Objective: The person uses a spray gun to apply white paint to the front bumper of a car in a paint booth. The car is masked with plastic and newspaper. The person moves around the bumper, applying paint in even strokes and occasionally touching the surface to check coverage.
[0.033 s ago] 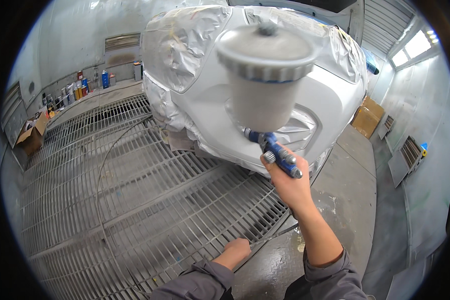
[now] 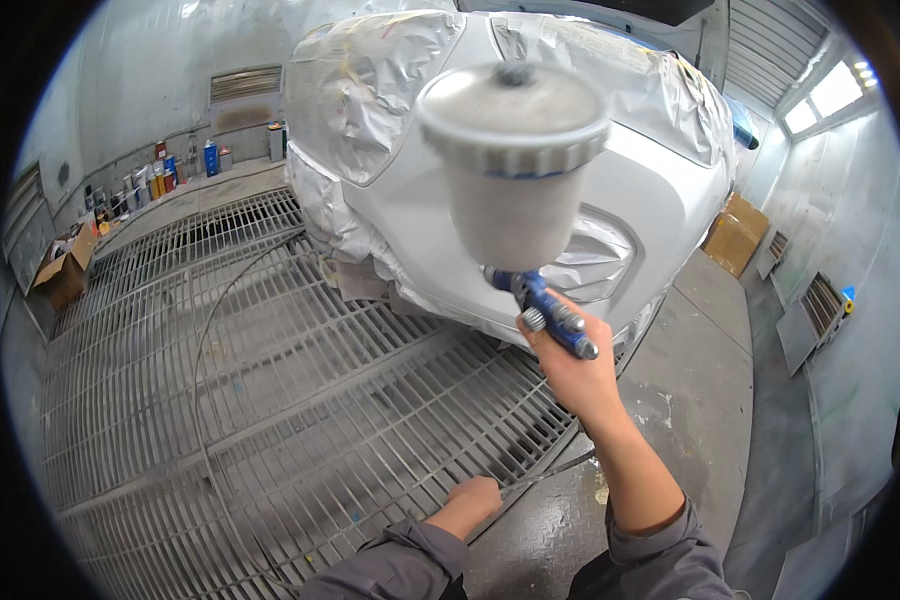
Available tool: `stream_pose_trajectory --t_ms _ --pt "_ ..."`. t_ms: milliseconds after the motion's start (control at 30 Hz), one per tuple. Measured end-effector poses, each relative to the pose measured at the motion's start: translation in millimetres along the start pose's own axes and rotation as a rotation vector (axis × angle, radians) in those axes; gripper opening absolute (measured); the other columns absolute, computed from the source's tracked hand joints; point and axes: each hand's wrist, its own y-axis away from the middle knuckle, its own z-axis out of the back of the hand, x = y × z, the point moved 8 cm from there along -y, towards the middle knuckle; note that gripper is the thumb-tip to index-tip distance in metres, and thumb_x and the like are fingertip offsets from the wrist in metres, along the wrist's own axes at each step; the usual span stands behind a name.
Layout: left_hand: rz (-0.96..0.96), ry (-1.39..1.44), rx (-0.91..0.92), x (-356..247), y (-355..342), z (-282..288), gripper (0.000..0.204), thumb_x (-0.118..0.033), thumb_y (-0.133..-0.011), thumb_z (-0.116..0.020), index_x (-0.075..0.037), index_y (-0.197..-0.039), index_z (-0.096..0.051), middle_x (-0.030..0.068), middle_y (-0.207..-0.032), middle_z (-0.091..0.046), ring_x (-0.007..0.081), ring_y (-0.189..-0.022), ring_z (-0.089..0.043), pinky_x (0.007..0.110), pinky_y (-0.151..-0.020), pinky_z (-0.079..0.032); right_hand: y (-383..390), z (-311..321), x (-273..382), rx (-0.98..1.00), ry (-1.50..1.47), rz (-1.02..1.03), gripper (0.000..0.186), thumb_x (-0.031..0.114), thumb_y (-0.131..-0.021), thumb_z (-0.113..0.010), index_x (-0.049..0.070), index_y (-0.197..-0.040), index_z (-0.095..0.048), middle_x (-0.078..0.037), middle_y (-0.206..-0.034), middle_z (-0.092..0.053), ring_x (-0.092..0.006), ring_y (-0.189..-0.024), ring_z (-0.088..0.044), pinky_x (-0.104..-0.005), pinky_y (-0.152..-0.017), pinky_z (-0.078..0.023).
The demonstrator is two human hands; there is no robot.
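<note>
Clock positions are taken from the centre of the view, with 12 o'clock at the top.

Spray gun (image 2: 555, 312): located at 3 o'clock, blue body with silver knobs. A translucent white cup (image 2: 513, 215) stands on top of it at 1 o'clock, closed by a ribbed-rim lid (image 2: 510, 112) with a dark central knob. Cup and lid appear slightly blurred.

Right hand (image 2: 582, 368): located at 4 o'clock. The grip is closed around the spray gun. The forearm enters from 5 o'clock in a rolled grey sleeve (image 2: 655, 550).

Left hand (image 2: 473, 498): located at 6 o'clock, lower than the right hand. Fingers are curled inward. A dark hose (image 2: 560, 468) meets this hand and runs toward 4 o'clock, passing behind the right forearm; whether the grip encloses the hose cannot be told.

Vehicle (image 2: 400, 225): located at 12 o'clock behind the cup. The white panel is bordered by wrinkled masking film (image 2: 370, 110).

Surroundings: floor grating (image 2: 270, 350) extends from 7 to 10 o'clock. Cans (image 2: 155, 187) stand along the wall at 10 o'clock; an open cardboard box (image 2: 67, 268) sits at 9 o'clock. Brown cardboard (image 2: 736, 238) stands between 2 and 3 o'clock.
</note>
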Motion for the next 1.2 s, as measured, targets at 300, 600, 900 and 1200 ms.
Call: stream_pose_trajectory --t_ms 300,600,900,1200 --pt "-0.006 -0.201 0.019 2.2 3.3 -8.8 0.032 -0.024 -0.091 -0.071 -0.009 -0.118 -0.077 0.0098 -0.124 -0.075 0.0330 -0.116 -0.071 0.048 -0.088 -0.058 83.9 -9.9 -81.9 0.072 0.107 -0.052 0.041 0.006 -0.084 -0.072 0.012 -0.124 -0.068 -0.021 -0.085 -0.068 -0.0423 -0.075 -0.067 -0.0374 -0.069 -0.054" --pt "0.059 -0.313 0.079 5.6 -4.3 -13.8 0.045 -0.038 -0.084 -0.082 -0.009 -0.117 -0.077 0.0090 -0.118 -0.076 0.0310 -0.109 -0.073 0.046 -0.085 -0.059 157.7 78.9 -181.3 -0.246 -0.012 -0.368 0.034 0.007 -0.090 -0.074 -0.001 -0.124 -0.071 0.000 -0.073 -0.066 -0.0031 -0.065 -0.055 -0.0235 -0.060 -0.048" --pt "0.133 -0.443 0.041 8.6 6.7 -1.5 0.047 -0.045 -0.087 -0.081 -0.009 -0.117 -0.077 0.0111 -0.119 -0.075 0.0324 -0.112 -0.072 0.048 -0.086 -0.058 225.5 147.3 -244.0 -0.536 -0.324 -0.610 0.020 0.020 -0.097 -0.071 0.000 -0.093 -0.073 0.001 -0.060 -0.058 -0.0086 -0.051 -0.053 -0.0268 -0.049 -0.040" --pt "0.150 -0.445 -0.046 7.7 1.2 10.2 0.049 -0.046 -0.087 -0.081 -0.006 -0.115 -0.075 0.0152 -0.113 -0.075 0.0355 -0.108 -0.071 0.047 -0.085 -0.057 236.1 203.9 -252.1 -0.849 -0.588 -0.534 0.022 0.023 -0.099 -0.072 0.002 -0.095 -0.072 0.001 -0.068 -0.058 -0.0075 -0.050 -0.052 -0.0256 -0.046 -0.039"
